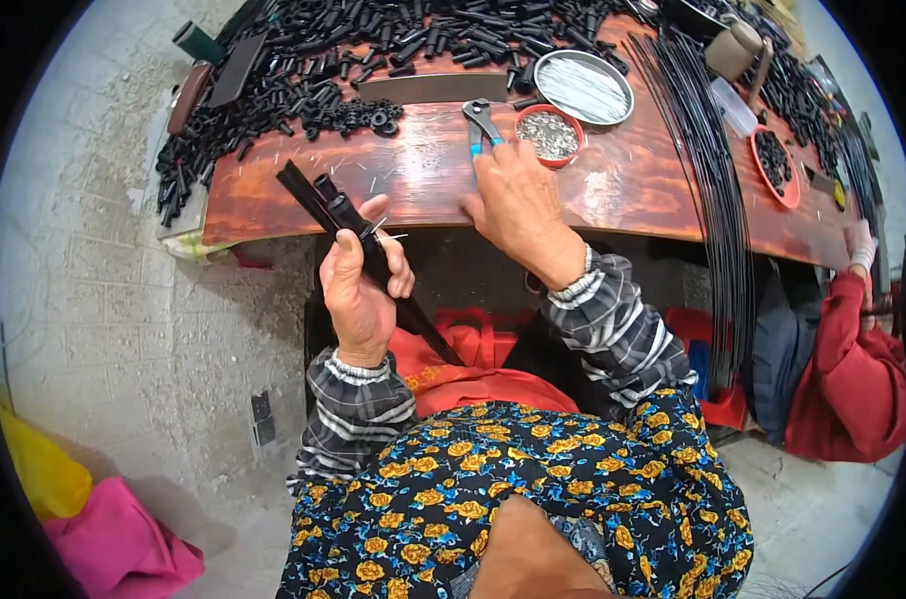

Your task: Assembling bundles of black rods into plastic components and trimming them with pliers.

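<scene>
My left hand is closed around a bundle of slim black rods, tilted with their top ends to the upper left. A short black tubular fitting sits against the rods, and thin metal pins stick out beside the fingers. Over the near edge of the tabletop, my right hand bends its fingers down on the blue handles of a pair of pliers. The fingers hide the handle ends. Just beyond that hand stands a red bowl of small silvery metal pieces.
A round metal tray of thin white strips stands behind the bowl. Black bolt-like parts heap across the table's far side, before a flat bar. Long black rods overhang the edge at right, near a co-worker's red sleeve.
</scene>
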A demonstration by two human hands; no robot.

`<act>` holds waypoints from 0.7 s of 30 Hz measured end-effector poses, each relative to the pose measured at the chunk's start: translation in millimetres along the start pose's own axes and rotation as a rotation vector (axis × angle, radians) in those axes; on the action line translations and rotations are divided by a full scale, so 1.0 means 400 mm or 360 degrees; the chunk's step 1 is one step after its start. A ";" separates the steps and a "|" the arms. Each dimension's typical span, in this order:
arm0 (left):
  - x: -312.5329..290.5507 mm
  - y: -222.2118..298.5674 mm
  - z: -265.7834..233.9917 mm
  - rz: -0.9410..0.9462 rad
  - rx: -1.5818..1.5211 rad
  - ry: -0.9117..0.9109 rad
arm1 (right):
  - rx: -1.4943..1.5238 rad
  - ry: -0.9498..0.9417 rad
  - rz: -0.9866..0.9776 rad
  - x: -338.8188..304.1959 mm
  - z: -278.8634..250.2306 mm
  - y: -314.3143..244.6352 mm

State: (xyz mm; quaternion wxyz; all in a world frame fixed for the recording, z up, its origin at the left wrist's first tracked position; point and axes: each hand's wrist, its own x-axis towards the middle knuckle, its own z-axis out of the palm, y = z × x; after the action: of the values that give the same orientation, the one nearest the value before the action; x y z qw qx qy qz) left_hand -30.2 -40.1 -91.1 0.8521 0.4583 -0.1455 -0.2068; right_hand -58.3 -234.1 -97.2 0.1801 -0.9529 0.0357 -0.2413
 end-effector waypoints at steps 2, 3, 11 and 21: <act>0.000 0.005 -0.003 0.0012 0.0030 0.0041 | -0.0184 -0.0021 -0.0071 -0.005 0.027 0.007; -0.001 0.010 -0.006 0.0008 0.0073 0.0077 | -0.0174 -0.0018 -0.0084 -0.009 0.027 0.004; -0.002 0.022 -0.043 -0.0108 -0.0109 -0.0025 | -0.0240 -0.0055 -0.0059 -0.046 -0.037 -0.032; 0.025 0.035 -0.061 -0.0386 -0.0240 -0.0098 | -0.0134 -0.0217 0.0232 -0.078 -0.028 -0.006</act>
State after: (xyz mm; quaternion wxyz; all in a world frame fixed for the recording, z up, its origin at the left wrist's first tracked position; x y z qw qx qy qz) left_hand -7.9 -20.4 -91.9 0.8481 0.4005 -0.0991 -0.3325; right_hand -91.2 -230.7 -101.3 0.1590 -0.9687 0.1027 -0.1605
